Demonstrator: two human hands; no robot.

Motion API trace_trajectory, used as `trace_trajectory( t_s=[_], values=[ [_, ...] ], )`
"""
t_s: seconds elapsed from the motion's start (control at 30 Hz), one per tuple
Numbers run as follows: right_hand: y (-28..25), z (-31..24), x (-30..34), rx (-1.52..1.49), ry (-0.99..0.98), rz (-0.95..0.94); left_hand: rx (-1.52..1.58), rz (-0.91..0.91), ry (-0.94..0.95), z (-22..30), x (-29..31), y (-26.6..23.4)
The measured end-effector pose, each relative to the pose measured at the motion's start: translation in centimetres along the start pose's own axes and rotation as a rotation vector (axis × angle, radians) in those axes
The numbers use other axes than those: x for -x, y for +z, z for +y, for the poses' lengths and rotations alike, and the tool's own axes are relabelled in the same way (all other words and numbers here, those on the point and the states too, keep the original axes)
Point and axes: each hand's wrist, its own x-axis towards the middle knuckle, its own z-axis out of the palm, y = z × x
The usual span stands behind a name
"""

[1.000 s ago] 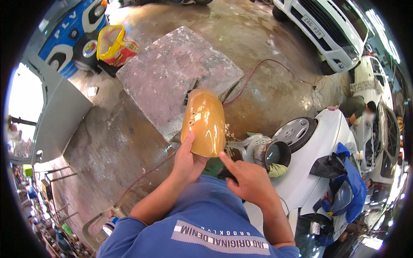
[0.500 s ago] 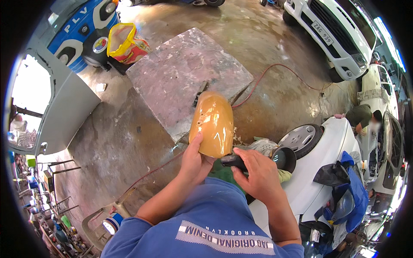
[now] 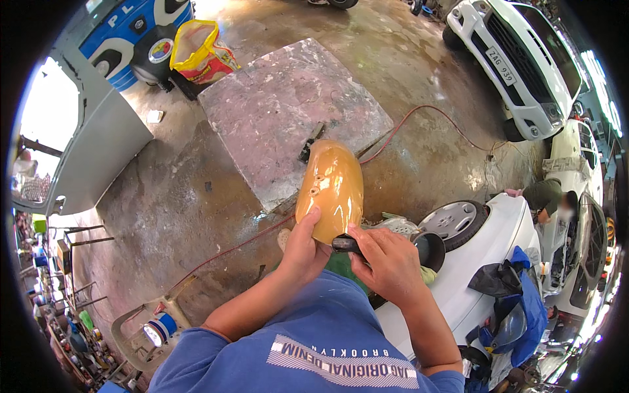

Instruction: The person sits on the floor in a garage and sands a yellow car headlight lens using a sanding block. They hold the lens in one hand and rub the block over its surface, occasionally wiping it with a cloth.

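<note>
The left hand [image 3: 303, 247] is wrapped around the lower left edge of a shiny orange-tan curved panel with a rounded top [image 3: 331, 190], with the thumb lying up on its glossy front. The panel is held upright in the air, in front of the person's chest and above the wet concrete floor [image 3: 170, 216]. It has a few small holes near its middle. The right hand [image 3: 386, 262] is closed around a small black tool [image 3: 347, 244] and presses it against the bottom edge of the panel, so the two hands are very close together. Both arms come out of blue sleeves [image 3: 314, 340]. Behind the panel, a big flat grey and pink slab [image 3: 288, 111] lies on the floor, and a thin red hose [image 3: 419, 118] snakes across the ground beside it. Just to the right of the hands sits a white car body [image 3: 485, 262] with a silver wheel cover [image 3: 455, 221] lying on it. Another person in a green top [image 3: 544, 196] bends over farther to the right. A yellow and red bag [image 3: 200, 49] stands near the top left, well apart from the hands, and a white car [image 3: 517, 59] is parked at the top right.
</note>
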Motion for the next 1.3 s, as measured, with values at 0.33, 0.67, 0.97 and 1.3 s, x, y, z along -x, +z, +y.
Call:
trace_trajectory(
  t_s=[0.33, 0.67, 0.97, 1.3],
  values=[
    [-0.6, 1.5, -0.3, 0.031, 0.118, 0.110, 0.026, -0.088, -0.063, 0.3, 0.1, -0.6],
    [-0.1, -2.3, 0.9, -0.169, 0.118, -0.270, 0.009, -0.102, -0.031, 0.1, -0.1, -0.6],
    [-0.3, -2.9, 0.4, -0.096, 0.148, -0.336, -0.015, -0.093, -0.041, 0.9, 0.1, -0.3],
    [-0.5, -2.3, 2.5, -0.057, 0.182, -0.310, 0.073, -0.187, -0.045, 0.7, -0.4, -1.4]
  ],
)
